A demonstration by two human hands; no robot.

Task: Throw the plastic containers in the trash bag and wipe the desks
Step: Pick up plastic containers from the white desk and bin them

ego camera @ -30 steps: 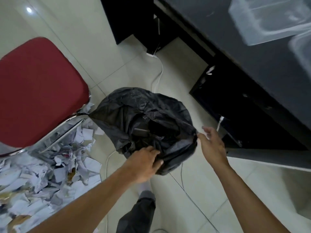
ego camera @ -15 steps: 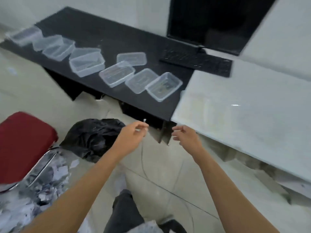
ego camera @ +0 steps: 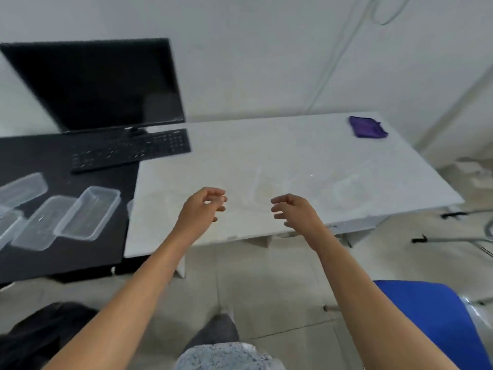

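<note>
Over the near edge of the white desk (ego camera: 240,156), the left hand (ego camera: 200,209) and right hand (ego camera: 296,212) hover side by side with a clear gap between them, both empty, fingers loosely curled, touching nothing. The plastic containers (ego camera: 88,213) lie in a cluster on the black desk (ego camera: 53,156) at left, in front of the keyboard (ego camera: 130,150) and monitor (ego camera: 101,84). Faint clear shapes on the white top may be more of them, but blur prevents confirmation. The trash bag (ego camera: 34,335) sits on the floor at lower left, well apart from both hands. A purple cloth (ego camera: 368,127) rests at the far right corner of the white desk, and a blue chair (ego camera: 432,316) shows at lower right. Judgement: the disposal step is barely begun, since containers are still on the desk and nothing is in hand. The next move calls for a reach to the nearest container and a carry down to the bag, whose mouth will need to be open. Wiping waits on the cloth, which is out of arm's range from here. Against 0.5 s ago, the view has swung right, so the long row of containers and the red chair have dropped out of sight. The bag has moved to the frame corner and the hands are spread wider. At 1.0 s ago both hands were on the bag's rim; now they are off it.
</note>
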